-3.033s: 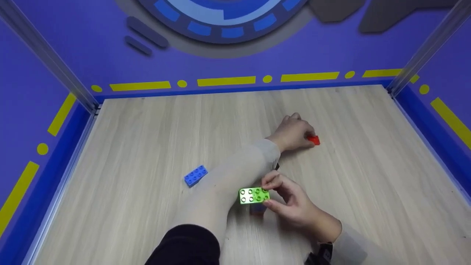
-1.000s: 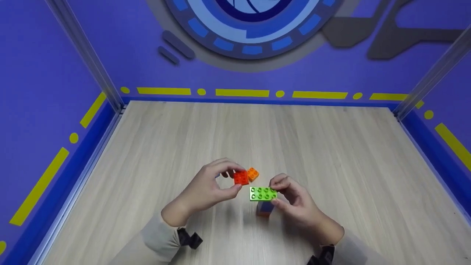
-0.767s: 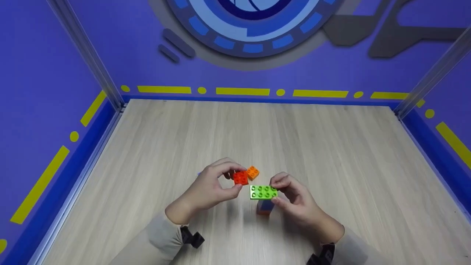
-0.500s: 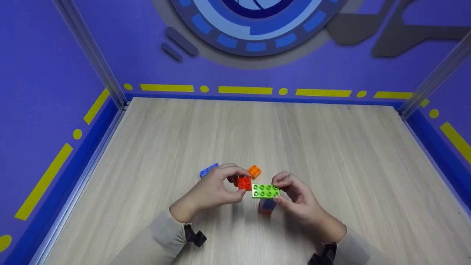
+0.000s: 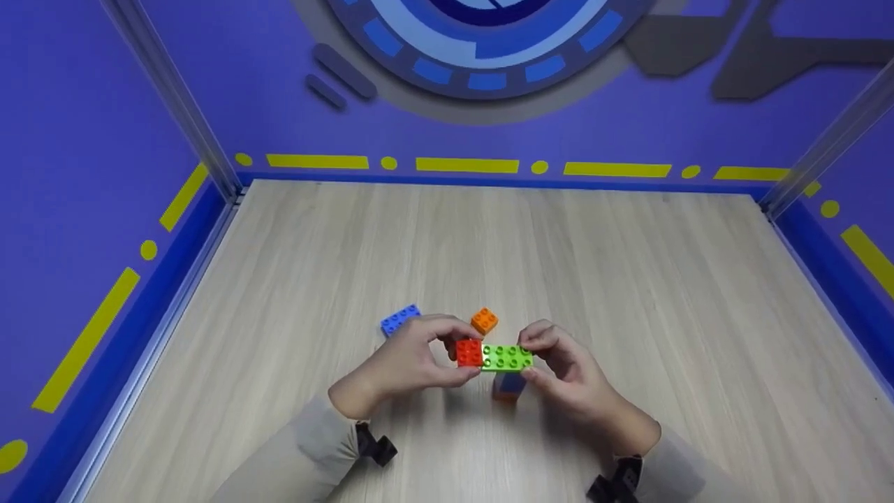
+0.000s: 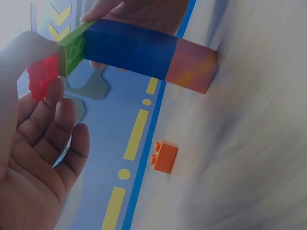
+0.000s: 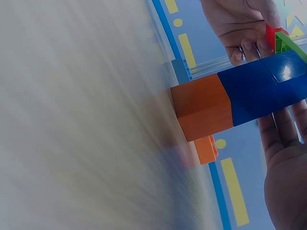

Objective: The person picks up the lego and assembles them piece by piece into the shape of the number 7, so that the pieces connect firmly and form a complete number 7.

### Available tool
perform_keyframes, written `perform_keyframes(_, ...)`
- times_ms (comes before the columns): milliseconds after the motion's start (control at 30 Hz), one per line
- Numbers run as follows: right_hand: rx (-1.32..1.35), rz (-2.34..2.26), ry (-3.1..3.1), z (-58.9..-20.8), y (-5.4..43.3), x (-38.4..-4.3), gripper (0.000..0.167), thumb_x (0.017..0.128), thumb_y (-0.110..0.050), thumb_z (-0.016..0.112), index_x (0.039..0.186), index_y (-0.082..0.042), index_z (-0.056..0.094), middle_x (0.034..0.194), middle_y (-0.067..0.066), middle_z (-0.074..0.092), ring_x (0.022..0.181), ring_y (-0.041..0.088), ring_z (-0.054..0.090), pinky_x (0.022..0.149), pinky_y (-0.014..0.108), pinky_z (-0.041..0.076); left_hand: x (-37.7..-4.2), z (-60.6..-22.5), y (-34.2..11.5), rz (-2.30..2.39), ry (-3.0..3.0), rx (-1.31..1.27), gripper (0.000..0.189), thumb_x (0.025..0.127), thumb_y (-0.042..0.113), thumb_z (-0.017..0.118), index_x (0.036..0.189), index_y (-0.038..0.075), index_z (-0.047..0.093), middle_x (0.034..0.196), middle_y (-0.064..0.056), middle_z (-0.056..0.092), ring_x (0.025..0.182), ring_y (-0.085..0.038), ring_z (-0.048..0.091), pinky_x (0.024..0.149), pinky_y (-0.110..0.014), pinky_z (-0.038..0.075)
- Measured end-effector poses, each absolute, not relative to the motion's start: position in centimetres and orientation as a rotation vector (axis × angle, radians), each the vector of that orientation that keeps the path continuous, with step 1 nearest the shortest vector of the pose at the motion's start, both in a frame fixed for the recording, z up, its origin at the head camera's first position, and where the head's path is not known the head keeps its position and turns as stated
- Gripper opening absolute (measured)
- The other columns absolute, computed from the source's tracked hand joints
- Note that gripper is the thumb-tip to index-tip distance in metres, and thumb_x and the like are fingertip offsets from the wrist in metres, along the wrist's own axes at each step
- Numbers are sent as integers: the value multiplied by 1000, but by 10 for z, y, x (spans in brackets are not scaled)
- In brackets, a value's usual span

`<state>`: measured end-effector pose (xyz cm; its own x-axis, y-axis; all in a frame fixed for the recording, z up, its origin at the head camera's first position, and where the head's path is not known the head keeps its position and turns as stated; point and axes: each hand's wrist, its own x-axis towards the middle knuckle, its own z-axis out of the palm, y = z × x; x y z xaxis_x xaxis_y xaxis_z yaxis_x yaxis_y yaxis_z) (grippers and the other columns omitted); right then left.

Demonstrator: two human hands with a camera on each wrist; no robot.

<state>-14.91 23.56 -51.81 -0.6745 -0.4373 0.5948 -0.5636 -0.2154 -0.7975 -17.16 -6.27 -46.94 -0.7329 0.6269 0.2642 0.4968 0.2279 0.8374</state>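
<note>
A red brick [image 5: 469, 353] with studs on top is pinched between the thumb and fingers of my left hand [image 5: 408, 360]. It is right at the left end of a longer lime-green brick [image 5: 508, 358]. That green piece tops an upright stack and juts out to the left. Beneath it, the left wrist view shows a dark blue section [image 6: 129, 50] over an orange base [image 6: 192, 67]. My right hand [image 5: 576, 381] grips the green brick's right end with thumb and fingertips. In the head view the green brick hides much of the stack.
Just behind the stack lies a small orange brick [image 5: 484, 321] on the wood-grain table [image 5: 601, 265]. A blue brick [image 5: 399, 319] lies behind my left hand, partly covered by it. Blue-purple panels [image 5: 209, 84] enclose the back and sides.
From reaching out to the right for the red brick, my left hand came back and carried it rightward to the green brick's left end. My right hand kept its grip on the green brick.
</note>
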Motion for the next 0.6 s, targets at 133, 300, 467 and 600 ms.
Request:
perform_keyframes(133, 1223, 2030, -1910, -518, 235, -149, 36, 91, 31, 60, 123, 14, 59, 128, 9, 63, 120, 16, 62, 110, 28, 58, -172, -472, -61, 1562, 2344, 1077, 38, 95, 23, 94, 128, 11, 81, 113, -5, 83, 92, -14, 69, 89, -37, 63)
perform_keyframes(300, 1228, 2027, -1901, -517, 235, -150, 36, 90, 32, 60, 122, 15, 59, 129, 6, 63, 119, 17, 62, 109, 27, 58, -173, -474, -61, 1590, 2322, 1074, 37, 94, 22, 93, 127, 9, 81, 114, -6, 83, 91, -10, 66, 86, -39, 63)
perform_keyframes(467, 1231, 2038, -1891, -518, 234, -150, 36, 90, 32, 60, 122, 16, 59, 129, 6, 63, 120, 17, 62, 110, 28, 58, -173, -475, -61, 1599, 2312, 1081, 35, 94, 19, 92, 126, 10, 82, 117, -6, 83, 92, -4, 65, 85, -40, 63)
perform_keyframes(600, 1229, 2048, -1890, -518, 234, -150, 36, 90, 32, 60, 122, 16, 59, 130, 5, 63, 120, 16, 62, 110, 28, 58, -171, -476, -60, 1618, 2301, 1068, 32, 93, 19, 93, 123, 11, 82, 117, -6, 83, 94, -5, 66, 86, -36, 63)
